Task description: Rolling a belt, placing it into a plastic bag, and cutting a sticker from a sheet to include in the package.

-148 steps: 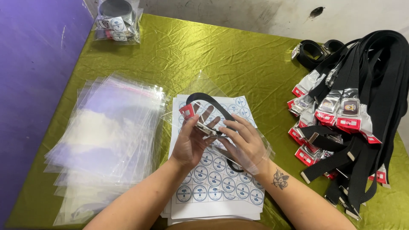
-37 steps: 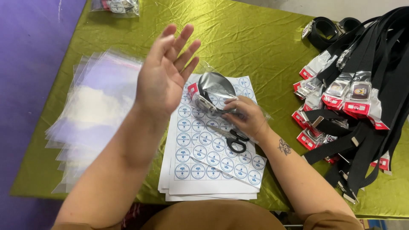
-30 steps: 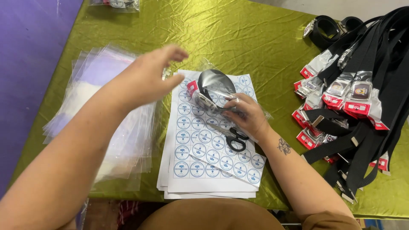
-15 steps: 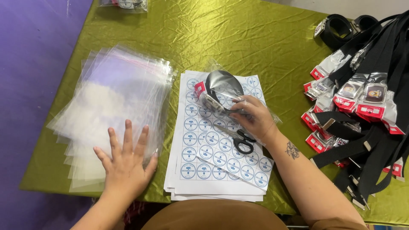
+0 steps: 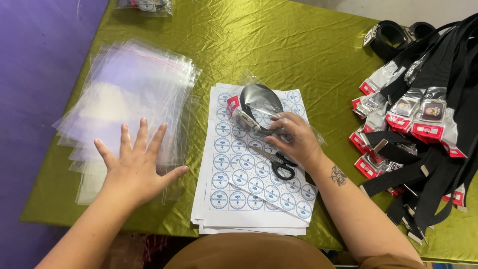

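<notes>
Shifted onto the bag stack [image 5: 129,94], left hand [image 5: 134,169] lies spread; right hand [image 5: 294,139] grips one bagged belt [image 5: 256,107].

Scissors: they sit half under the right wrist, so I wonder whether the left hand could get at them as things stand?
Probably yes: the scissors lie uncovered on the sticker sheets, with only flat sheets between them and the left hand.

Green-clothed table [image 5: 308,45] bears clear bags [image 5: 129,94], sticker sheets [image 5: 249,199], black belts [image 5: 433,114].

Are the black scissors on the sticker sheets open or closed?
Closed. The scissors lie flat on the sticker sheets, blades together in one line, beside the right hand.
</notes>
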